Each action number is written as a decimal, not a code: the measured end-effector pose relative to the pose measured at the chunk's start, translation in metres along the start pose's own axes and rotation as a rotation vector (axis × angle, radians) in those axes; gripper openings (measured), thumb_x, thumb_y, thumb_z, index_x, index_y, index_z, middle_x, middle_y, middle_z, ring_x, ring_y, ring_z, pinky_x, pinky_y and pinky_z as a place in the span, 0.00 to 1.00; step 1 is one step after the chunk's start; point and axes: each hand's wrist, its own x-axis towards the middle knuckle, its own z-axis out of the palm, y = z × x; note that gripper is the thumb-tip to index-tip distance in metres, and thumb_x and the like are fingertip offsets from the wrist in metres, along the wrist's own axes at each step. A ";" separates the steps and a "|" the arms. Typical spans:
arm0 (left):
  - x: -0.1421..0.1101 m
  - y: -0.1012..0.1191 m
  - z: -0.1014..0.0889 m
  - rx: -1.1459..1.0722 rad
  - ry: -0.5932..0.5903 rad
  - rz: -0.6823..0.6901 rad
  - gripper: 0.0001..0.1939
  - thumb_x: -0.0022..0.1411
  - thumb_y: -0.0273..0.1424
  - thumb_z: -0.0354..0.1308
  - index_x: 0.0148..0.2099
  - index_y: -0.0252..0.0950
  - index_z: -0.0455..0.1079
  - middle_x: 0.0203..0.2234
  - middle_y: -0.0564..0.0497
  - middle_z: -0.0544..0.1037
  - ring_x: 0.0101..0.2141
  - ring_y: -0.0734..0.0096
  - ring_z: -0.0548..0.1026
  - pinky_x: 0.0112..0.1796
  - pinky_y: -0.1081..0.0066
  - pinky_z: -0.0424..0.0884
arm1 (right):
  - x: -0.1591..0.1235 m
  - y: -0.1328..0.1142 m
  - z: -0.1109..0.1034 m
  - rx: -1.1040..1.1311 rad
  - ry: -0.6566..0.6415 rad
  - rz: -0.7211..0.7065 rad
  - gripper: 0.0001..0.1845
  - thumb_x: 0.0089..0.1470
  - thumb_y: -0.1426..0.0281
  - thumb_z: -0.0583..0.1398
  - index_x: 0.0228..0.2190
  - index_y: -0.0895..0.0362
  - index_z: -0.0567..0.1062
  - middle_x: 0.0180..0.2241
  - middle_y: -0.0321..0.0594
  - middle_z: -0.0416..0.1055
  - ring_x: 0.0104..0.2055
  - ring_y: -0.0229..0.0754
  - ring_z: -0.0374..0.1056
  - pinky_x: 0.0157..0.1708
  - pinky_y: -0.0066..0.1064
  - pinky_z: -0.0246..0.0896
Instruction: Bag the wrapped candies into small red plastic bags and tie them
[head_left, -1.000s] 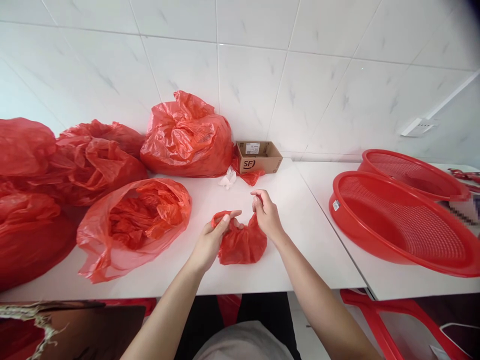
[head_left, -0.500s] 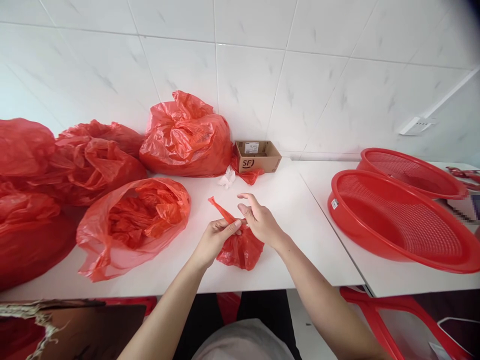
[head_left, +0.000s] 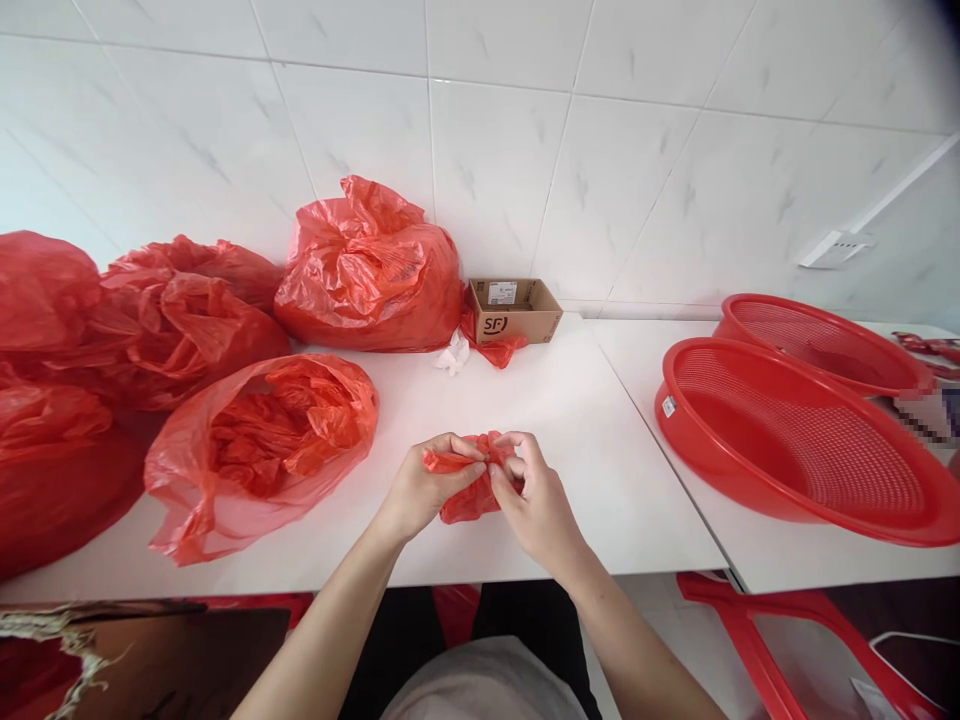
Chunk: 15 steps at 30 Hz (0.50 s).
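A small red plastic bag rests near the front edge of the white table, bunched up at its neck. My left hand is closed on the twisted neck, and a loose end of it sticks out to the left between thumb and fingers. Close against it, my right hand pinches the bag at the same gathered spot with thumb and fingertips. What the bag contains cannot be made out. To the left lies a larger open red bag with crumpled red plastic inside.
Full red bags line the wall at the back and left. A small cardboard box and a crumpled white tissue are behind my hands. Red plastic baskets stand on the right, with a red stool below.
My right hand has come down from above the bag and now pinches its neck. The loose end has swung from pointing up-left to lying flatter.
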 end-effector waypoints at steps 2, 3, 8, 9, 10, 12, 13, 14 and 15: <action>-0.001 0.000 0.000 0.027 -0.021 0.033 0.08 0.57 0.32 0.65 0.34 0.35 0.70 0.32 0.50 0.77 0.32 0.71 0.76 0.36 0.69 0.72 | 0.005 0.004 -0.005 -0.105 0.051 -0.074 0.16 0.56 0.69 0.57 0.47 0.51 0.66 0.36 0.38 0.73 0.32 0.41 0.68 0.35 0.35 0.65; -0.001 0.001 0.000 0.037 -0.036 0.049 0.07 0.58 0.32 0.64 0.34 0.35 0.69 0.32 0.50 0.77 0.32 0.72 0.75 0.37 0.70 0.71 | 0.008 0.007 -0.007 -0.112 0.054 -0.111 0.19 0.55 0.70 0.57 0.49 0.50 0.67 0.43 0.41 0.73 0.36 0.42 0.69 0.38 0.36 0.65; -0.002 0.005 -0.006 0.275 -0.089 0.235 0.06 0.60 0.30 0.59 0.39 0.37 0.65 0.34 0.50 0.77 0.36 0.69 0.77 0.39 0.66 0.74 | 0.019 0.025 -0.001 0.181 -0.168 -0.062 0.21 0.57 0.72 0.54 0.53 0.50 0.67 0.41 0.38 0.74 0.38 0.38 0.71 0.40 0.33 0.68; -0.001 0.003 -0.008 0.357 -0.036 0.297 0.05 0.61 0.29 0.58 0.39 0.37 0.65 0.34 0.51 0.77 0.35 0.70 0.77 0.39 0.66 0.74 | 0.020 0.028 0.002 0.209 -0.176 -0.049 0.20 0.57 0.73 0.54 0.51 0.51 0.69 0.39 0.37 0.75 0.38 0.38 0.71 0.40 0.33 0.68; 0.001 0.000 -0.010 0.427 0.035 0.352 0.04 0.61 0.28 0.57 0.38 0.37 0.64 0.33 0.51 0.76 0.34 0.70 0.77 0.39 0.66 0.74 | 0.019 0.031 0.004 0.222 -0.183 -0.045 0.18 0.57 0.73 0.54 0.50 0.51 0.70 0.39 0.37 0.75 0.38 0.38 0.71 0.40 0.33 0.68; 0.005 -0.008 -0.012 0.504 0.174 0.420 0.04 0.58 0.24 0.56 0.36 0.38 0.65 0.32 0.52 0.75 0.34 0.71 0.76 0.40 0.66 0.73 | 0.018 0.031 0.003 0.226 -0.225 -0.055 0.19 0.57 0.74 0.54 0.49 0.51 0.72 0.41 0.37 0.75 0.40 0.38 0.71 0.42 0.33 0.68; 0.007 -0.013 -0.013 0.523 0.219 0.441 0.06 0.57 0.23 0.56 0.37 0.38 0.66 0.33 0.52 0.75 0.35 0.71 0.75 0.41 0.66 0.73 | 0.018 0.030 0.001 0.220 -0.244 -0.062 0.19 0.57 0.74 0.54 0.49 0.50 0.72 0.42 0.37 0.75 0.40 0.38 0.71 0.42 0.33 0.67; 0.008 -0.016 -0.013 0.546 0.253 0.465 0.08 0.56 0.22 0.56 0.38 0.38 0.66 0.34 0.52 0.76 0.35 0.70 0.75 0.41 0.65 0.73 | 0.019 0.028 -0.002 0.209 -0.248 -0.065 0.19 0.57 0.74 0.54 0.49 0.50 0.73 0.43 0.37 0.75 0.39 0.38 0.71 0.41 0.33 0.67; 0.010 -0.018 -0.012 0.569 0.277 0.490 0.10 0.56 0.22 0.56 0.40 0.39 0.67 0.35 0.52 0.76 0.36 0.69 0.75 0.42 0.65 0.73 | 0.020 0.026 -0.005 0.198 -0.236 -0.060 0.19 0.57 0.74 0.54 0.48 0.50 0.73 0.43 0.38 0.75 0.37 0.37 0.71 0.39 0.33 0.67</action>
